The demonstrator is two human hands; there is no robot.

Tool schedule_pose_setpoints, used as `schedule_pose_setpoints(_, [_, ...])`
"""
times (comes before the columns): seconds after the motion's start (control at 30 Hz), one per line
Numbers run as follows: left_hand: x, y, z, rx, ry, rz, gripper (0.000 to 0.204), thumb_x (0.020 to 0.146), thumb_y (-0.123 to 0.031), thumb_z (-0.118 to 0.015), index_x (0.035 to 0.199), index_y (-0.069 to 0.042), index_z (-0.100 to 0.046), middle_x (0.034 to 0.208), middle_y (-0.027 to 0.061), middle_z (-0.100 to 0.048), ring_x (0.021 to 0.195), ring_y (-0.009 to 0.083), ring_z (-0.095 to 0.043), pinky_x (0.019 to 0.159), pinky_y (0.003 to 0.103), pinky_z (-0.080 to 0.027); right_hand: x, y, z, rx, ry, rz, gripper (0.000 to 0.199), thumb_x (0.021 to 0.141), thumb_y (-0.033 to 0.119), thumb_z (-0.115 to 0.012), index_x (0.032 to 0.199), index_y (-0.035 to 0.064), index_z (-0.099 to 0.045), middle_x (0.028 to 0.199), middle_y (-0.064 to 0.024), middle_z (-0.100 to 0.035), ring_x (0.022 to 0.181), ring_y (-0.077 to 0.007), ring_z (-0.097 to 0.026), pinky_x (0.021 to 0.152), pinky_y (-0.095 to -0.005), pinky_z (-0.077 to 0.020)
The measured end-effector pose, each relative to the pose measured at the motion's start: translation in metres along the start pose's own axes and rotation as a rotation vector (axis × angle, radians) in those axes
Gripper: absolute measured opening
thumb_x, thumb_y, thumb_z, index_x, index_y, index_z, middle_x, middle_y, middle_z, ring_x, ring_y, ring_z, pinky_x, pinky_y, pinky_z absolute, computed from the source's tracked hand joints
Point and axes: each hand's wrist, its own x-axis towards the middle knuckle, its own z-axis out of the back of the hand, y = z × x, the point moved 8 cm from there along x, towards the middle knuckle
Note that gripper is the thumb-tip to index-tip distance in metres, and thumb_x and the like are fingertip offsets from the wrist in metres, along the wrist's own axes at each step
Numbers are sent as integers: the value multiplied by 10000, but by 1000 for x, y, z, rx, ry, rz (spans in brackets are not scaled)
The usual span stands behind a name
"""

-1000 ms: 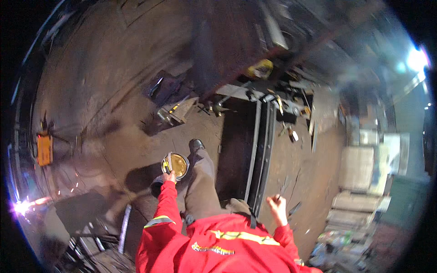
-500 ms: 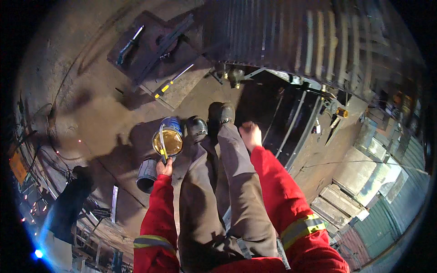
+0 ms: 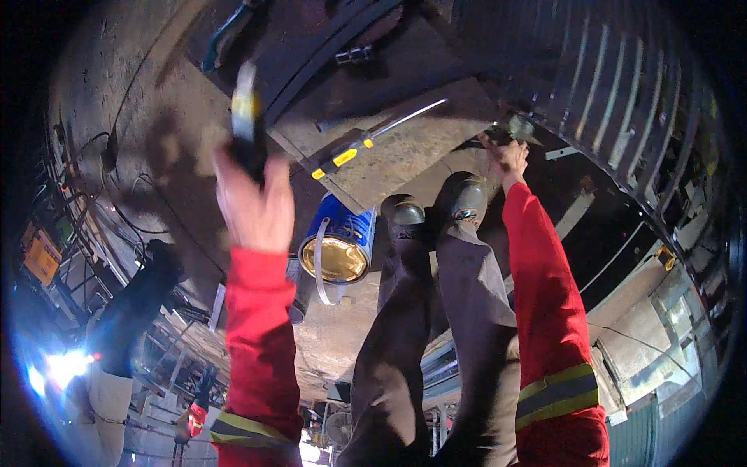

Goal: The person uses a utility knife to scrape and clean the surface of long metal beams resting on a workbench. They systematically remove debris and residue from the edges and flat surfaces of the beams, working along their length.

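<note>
left hand [image 3: 261, 204] grips a black-and-yellow tool [image 3: 247, 117], raised to reach far; right hand [image 3: 507, 156] closes on a small fitting [image 3: 520, 127]; blue can [image 3: 340, 240] near the boots [image 3: 432, 204].

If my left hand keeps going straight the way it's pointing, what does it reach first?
Your left hand already grips a blurred black-and-yellow tool, pointing up the picture. Beyond it, probably the dark curved hose on the rusty metal plate; depth is unclear.

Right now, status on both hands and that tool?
Left hand shut on black-and-yellow tool, raised. Right hand reaching under ribbed metal structure. Blue can standing by boots.
</note>
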Motion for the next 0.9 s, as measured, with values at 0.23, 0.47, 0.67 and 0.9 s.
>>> schedule_pose_setpoints(0.23, [66,-50,-41,112,-91,-283,418,755,-273,-740,1043,-2,-605,903,199,-610,832,385,-596,741,434,-477,60,-53,-36,19,70,-194,790,649,658,-734,1246,168,-569,1319,-173,-401,1233,-400,-458,982,-497,-416])
schedule_pose_setpoints(0.47, [36,34,45,-350,-569,-41,102,848,-58,-629,900,5,-689,790,58,-676,716,108,-598,683,254,-478,96,-60,-66,-565,-190,479,550,781,529,-627,1130,104,-649,1104,-162,-601,1007,-321,-574,807,-579,-403])
schedule_pose_setpoints(0.67, [-68,213,-86,-330,-328,630,212,769,-209,-696,874,-25,-684,778,147,-678,744,260,-661,706,387,-523,96,-73,-49,312,-220,455,417,812,288,-677,1150,49,-625,1095,-137,-646,1022,-308,-603,902,-421,-492])
schedule_pose_setpoints(0.9, [-49,219,-228,-206,112,837,515,748,-448,-723,1052,-45,-619,1058,191,-668,1028,353,-632,890,448,-500,97,-76,-29,608,-220,315,470,784,327,-696,1148,34,-639,1087,-157,-671,998,-301,-617,879,-410,-495])
